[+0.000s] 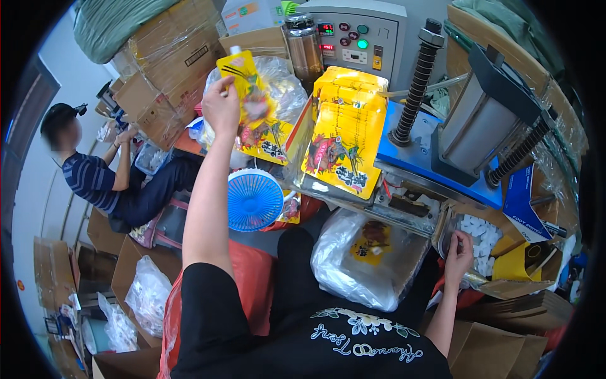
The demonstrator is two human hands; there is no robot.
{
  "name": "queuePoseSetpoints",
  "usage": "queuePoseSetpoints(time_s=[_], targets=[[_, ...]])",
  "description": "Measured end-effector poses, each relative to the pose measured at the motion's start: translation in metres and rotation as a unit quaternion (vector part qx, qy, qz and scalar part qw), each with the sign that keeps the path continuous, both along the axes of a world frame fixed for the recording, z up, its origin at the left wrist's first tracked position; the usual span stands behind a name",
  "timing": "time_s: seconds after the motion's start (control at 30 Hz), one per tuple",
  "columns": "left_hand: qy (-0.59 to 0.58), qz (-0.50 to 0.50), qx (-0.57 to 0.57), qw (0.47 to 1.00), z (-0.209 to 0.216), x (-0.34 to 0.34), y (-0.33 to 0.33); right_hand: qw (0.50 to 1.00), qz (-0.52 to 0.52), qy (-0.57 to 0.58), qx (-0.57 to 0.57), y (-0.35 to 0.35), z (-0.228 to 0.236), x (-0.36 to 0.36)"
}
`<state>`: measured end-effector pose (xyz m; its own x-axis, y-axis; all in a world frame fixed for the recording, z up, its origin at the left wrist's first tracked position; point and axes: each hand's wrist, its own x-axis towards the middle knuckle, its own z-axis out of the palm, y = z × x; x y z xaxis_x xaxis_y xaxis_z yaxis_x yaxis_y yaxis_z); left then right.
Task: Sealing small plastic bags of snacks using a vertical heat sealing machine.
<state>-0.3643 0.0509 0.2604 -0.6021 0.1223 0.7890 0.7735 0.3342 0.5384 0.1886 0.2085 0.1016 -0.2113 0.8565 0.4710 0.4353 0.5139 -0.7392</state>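
Raised at the upper left, my left hand (222, 106) pinches the edge of a yellow printed pouch (251, 81) with a white spout at its top. Beneath that pouch, more yellow pouches (268, 144) lie beside crumpled clear plastic. My right hand (459, 254) is low at the right, its fingers drawn together by the press table's edge; what they hold, if anything, is too small to make out. Small white pieces (481, 237) fill a box next to it. A tall stack of yellow pouches (341, 142) stands between my hands.
A press with a blue plate (410, 142) and spring-wound posts stands right of the stack, a control box (391, 44) behind. A blue round basket (255, 201) sits left of centre. A clear plastic bag (341, 265) is before me. Another person (95, 170) sits at far left among cartons.
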Motion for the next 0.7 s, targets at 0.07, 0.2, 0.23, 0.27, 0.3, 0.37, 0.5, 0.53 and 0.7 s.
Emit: queuePoseSetpoints(time_s=[0.07, 0.2, 0.23, 0.27, 0.3, 0.37, 0.5, 0.53, 0.7], targets=[[0.003, -0.058, -0.046, 0.997, -0.010, -0.009, -0.006, 0.998, -0.024, -0.047, 0.015, 0.000, 0.001, -0.002], [-0.012, -0.132, -0.125, 0.983, -0.056, -0.020, 0.009, 0.994, -0.054, -0.079, 0.044, -0.004, 0.008, -0.009], [-0.095, -0.136, -0.139, 0.976, -0.061, -0.014, 0.019, 0.993, -0.061, -0.085, 0.052, -0.005, 0.006, -0.006], [-0.179, -0.132, -0.154, 0.963, -0.064, -0.010, 0.023, 0.992, -0.059, -0.091, 0.058, -0.004, 0.006, -0.006], [-0.167, -0.164, -0.146, 0.961, -0.067, -0.012, 0.027, 0.992, -0.059, -0.091, 0.061, -0.005, 0.006, -0.007], [-0.150, -0.117, -0.193, 0.963, -0.081, -0.013, 0.040, 0.992, -0.057, -0.089, 0.071, -0.009, 0.009, -0.009], [-0.219, -0.119, -0.200, 0.947, -0.096, -0.002, 0.069, 0.990, -0.077, -0.095, 0.064, -0.013, 0.008, -0.007], [-0.216, -0.123, -0.200, 0.948, -0.098, -0.004, 0.071, 0.990, -0.081, -0.093, 0.066, -0.012, 0.008, -0.009], [0.009, 0.014, -0.085, 0.996, -0.072, 0.023, 0.075, 0.995, -0.070, -0.042, 0.053, -0.009, 0.012, -0.016]])
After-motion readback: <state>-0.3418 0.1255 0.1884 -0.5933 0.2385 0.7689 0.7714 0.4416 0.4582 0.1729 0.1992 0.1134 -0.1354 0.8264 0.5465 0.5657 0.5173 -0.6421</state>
